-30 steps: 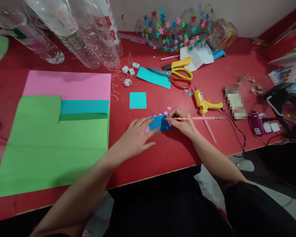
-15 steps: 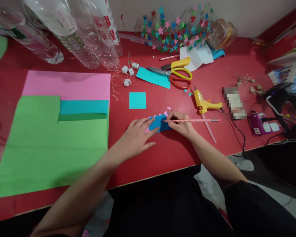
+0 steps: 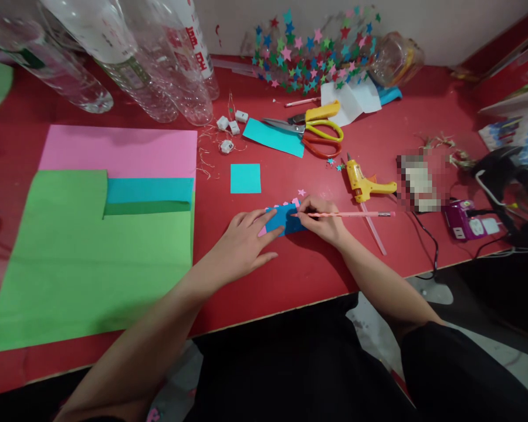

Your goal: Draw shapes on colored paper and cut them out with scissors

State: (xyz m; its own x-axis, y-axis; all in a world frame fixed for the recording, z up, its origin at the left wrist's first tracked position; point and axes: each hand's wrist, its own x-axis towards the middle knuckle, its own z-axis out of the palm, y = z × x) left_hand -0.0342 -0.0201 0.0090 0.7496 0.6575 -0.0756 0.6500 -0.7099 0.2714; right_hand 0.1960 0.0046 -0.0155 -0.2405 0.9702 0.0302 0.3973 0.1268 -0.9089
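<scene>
No legible text; red characters (image 3: 195, 38) on bottle (image 3: 212, 87) unreadable.

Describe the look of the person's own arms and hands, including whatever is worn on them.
The left hand and right hand are ungloved, with no ring, watch or bracelet visible. Both forearms are bare. A loose, plain black sleeve covers the right upper arm, matching the black garment on the body. The left sleeve can't be made out clearly.

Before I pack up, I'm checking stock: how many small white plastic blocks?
4 small white plastic blocks: three clustered by the left end of the turquoise paper strip, one below them.
</scene>
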